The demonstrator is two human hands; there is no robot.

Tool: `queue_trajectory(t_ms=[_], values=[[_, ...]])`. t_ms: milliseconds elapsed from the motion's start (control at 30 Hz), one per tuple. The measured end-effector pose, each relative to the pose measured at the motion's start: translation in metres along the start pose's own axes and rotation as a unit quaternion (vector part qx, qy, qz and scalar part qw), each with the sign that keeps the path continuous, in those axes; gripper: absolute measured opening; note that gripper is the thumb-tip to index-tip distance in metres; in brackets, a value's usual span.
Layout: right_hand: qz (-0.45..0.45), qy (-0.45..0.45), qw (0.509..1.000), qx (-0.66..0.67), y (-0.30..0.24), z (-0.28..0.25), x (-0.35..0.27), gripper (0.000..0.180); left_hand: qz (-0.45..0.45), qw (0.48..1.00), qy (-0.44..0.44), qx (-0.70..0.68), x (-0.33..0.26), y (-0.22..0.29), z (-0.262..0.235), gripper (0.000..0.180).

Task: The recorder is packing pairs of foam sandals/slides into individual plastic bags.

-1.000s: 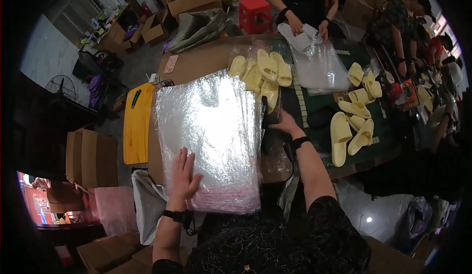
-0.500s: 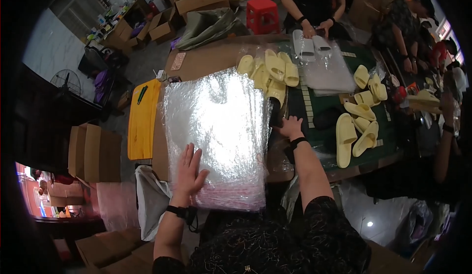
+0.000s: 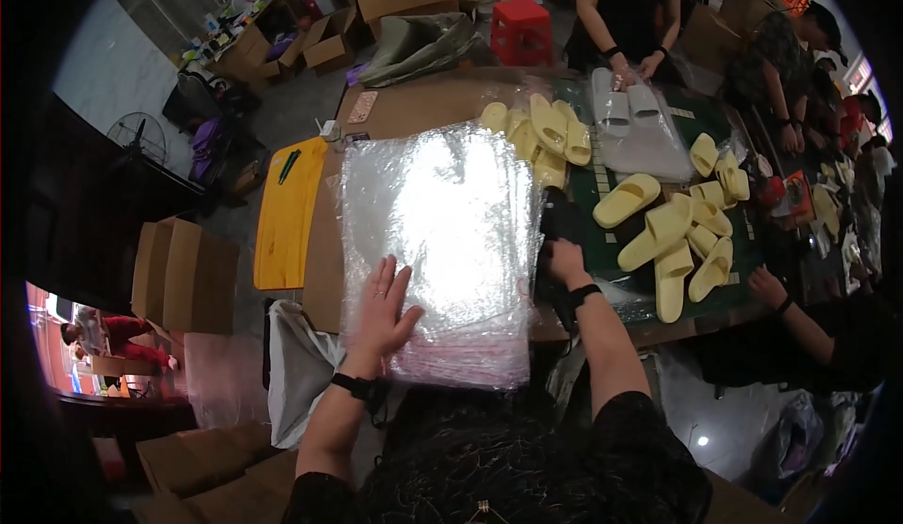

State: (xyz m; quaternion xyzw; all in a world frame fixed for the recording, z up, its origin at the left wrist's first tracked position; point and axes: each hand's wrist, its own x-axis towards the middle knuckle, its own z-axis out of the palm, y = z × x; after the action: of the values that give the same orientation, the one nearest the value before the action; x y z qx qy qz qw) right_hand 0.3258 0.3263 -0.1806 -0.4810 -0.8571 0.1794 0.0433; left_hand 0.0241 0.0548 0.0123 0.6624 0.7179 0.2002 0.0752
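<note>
My left hand [image 3: 381,308] lies flat, fingers apart, on the lower left of a stack of clear plastic bags [image 3: 376,195]. The stack has pinkish lower edges and glares brightly in the middle. Along its right side lies a black elongated object [image 3: 557,212], whose kind I cannot make out. My right hand [image 3: 566,262] is curled around this object, with the fingertips partly hidden. Yellow slippers [image 3: 548,124] lie in a heap beyond the stack's upper right corner. More yellow slippers [image 3: 670,275] are piled on the green mat [image 3: 616,312] to the right.
Across the table a person's hands [image 3: 635,71] work over white slippers [image 3: 611,110] on clear bags. Another person's hand [image 3: 769,287] rests by the table's right edge. A yellow board [image 3: 287,218] stands left, a red stool [image 3: 521,33] behind.
My right hand has closed around the black object. More yellow slippers now lie on the mat to its right. The whole view has shifted slightly; my left hand stays on the bags.
</note>
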Motion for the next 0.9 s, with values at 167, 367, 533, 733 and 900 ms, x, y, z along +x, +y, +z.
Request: queue_trajectory(t_ms=[167, 367, 533, 733, 900], values=[[0.196, 0.11, 0.918, 0.326, -0.004, -0.073, -0.05, 0.052, 0.03, 0.997, -0.063, -0.011, 0.002, -0.006, -0.009, 0.079], [0.231, 0.227, 0.664, 0.674, -0.069, -0.209, -0.154, 0.05, 0.04, 0.99, -0.135, 0.023, 0.008, -0.008, -0.022, 0.091], [0.095, 0.263, 0.599, 0.75, -0.152, -0.264, -0.211, 0.034, 0.167, 0.961, -0.159, 0.152, 0.029, 0.014, -0.037, 0.103], [0.033, 0.125, 0.473, 0.872, -0.262, -0.272, -0.232, 0.032, 0.28, 0.942, -0.174, 0.068, 0.039, 0.025, -0.019, 0.095], [-0.046, -0.032, 0.477, 0.877, -0.334, -0.275, -0.232, 0.046, 0.274, 0.939, -0.187, 0.087, 0.032, 0.024, -0.008, 0.084]])
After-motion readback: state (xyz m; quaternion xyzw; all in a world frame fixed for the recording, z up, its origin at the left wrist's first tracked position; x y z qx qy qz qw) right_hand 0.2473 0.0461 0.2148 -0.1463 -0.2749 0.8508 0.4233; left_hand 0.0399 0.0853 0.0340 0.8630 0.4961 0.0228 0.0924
